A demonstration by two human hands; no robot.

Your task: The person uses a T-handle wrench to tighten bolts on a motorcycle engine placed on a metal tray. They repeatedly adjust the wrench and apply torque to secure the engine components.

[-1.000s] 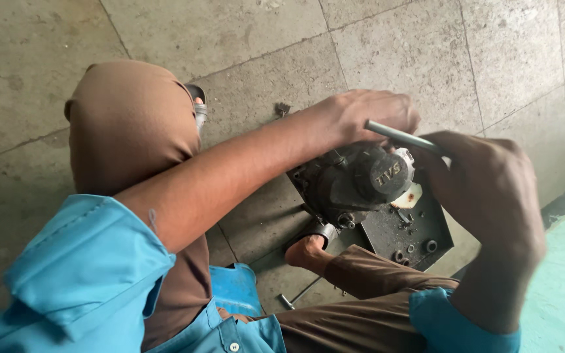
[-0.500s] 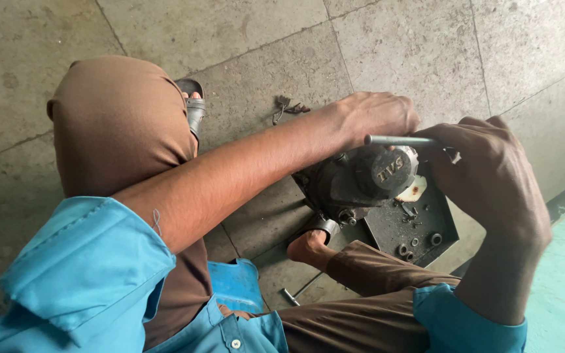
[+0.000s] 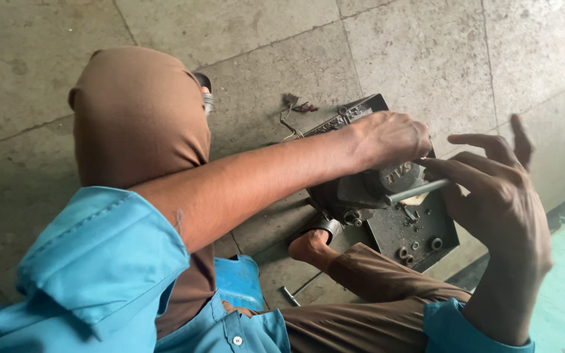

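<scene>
Over tray (image 3: 387, 252), left hand (image 3: 387, 138) gripping motor housing (image 3: 367, 189)
</scene>
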